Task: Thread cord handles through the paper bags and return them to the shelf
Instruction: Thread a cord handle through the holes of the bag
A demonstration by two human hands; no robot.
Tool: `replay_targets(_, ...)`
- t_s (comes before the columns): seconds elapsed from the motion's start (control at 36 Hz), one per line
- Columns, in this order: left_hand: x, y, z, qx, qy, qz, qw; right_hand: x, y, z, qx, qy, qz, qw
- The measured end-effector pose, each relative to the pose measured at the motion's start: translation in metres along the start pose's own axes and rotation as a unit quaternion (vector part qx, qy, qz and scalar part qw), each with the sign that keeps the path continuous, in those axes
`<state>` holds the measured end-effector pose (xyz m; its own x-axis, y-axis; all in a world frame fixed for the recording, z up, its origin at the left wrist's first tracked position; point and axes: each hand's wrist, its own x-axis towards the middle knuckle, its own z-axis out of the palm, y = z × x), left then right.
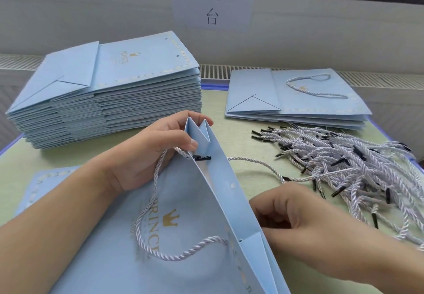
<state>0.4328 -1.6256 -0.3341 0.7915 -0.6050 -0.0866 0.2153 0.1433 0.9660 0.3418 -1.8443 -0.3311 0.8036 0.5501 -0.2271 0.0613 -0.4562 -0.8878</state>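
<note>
A few finished bags (pixel 298 96) are stacked, a tall unthreaded stack (pixel 110 91) remains, while the current bag (pixel 206 202) is gripped by the left hand (pixel 160 151) and a second cord (pixel 259 167) is pinched by the right hand (pixel 298 220).

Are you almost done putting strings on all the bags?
Not nearly. A short stack of corded bags looks done. The hands, left and right, are threading the open bag, one cord already on. The tall stack of uncorded bags remains.
</note>
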Motion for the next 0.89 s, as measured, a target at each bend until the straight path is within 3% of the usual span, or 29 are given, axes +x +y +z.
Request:
replay_targets(0.36, -0.001, 0.000, -0.003, -0.009, -0.007, -0.008, 1.000, -0.001, -0.003, 0.009, 0.102, -0.040, -0.011, 0.994)
replay_targets(0.56, -0.002, 0.001, -0.005, -0.017, -0.015, -0.010, 1.000, 0.001, 0.001, 0.007, 0.153, 0.003, -0.019, 0.988)
replay_targets(0.89, -0.002, 0.003, -0.006, -0.024, -0.019, -0.008, 1.000, 0.001, -0.006, 0.001, 0.238, -0.062, -0.020, 0.969)
